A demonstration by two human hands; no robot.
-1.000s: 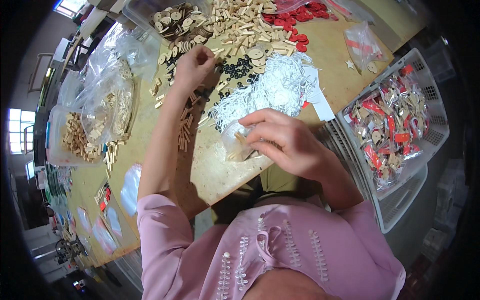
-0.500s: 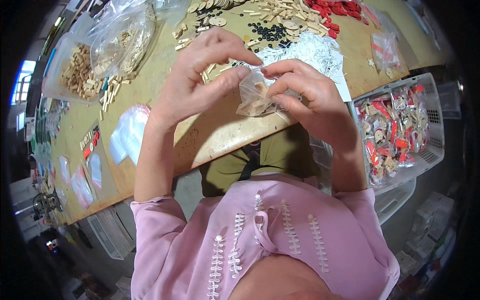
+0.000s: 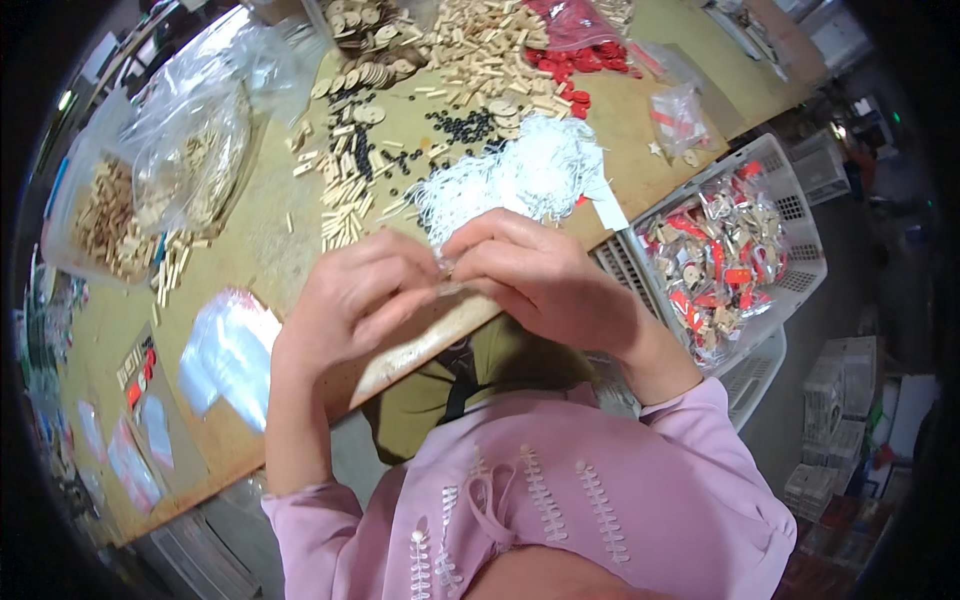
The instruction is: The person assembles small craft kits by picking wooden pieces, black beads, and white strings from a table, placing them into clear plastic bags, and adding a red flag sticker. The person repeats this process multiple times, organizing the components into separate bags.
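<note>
Above the near table edge, my left hand (image 3: 365, 300) and my right hand (image 3: 545, 275) meet with bent fingers. Between their fingertips they pinch a small clear plastic bag (image 3: 447, 270), of which only a little shows. The wooden pieces seen in it earlier are now hidden behind my fingers. Just beyond my right hand spreads a heap of white elastic-looking cords (image 3: 530, 175). Small wooden sticks (image 3: 347, 212) lie on the table past my left hand.
A stack of flat clear bags (image 3: 232, 350) lies left of my left forearm. Further left stands a plastic tub (image 3: 62, 235) of wooden pieces. Black beads (image 3: 465, 125), wooden discs (image 3: 370, 75) and red pieces (image 3: 590, 60) lie at the back. At right, a white crate (image 3: 800, 250) holds filled bags.
My hands have drawn closer together and nearer to my body, and my left fingers have closed on the bag. My view has swung right, so the table appears shifted left.
</note>
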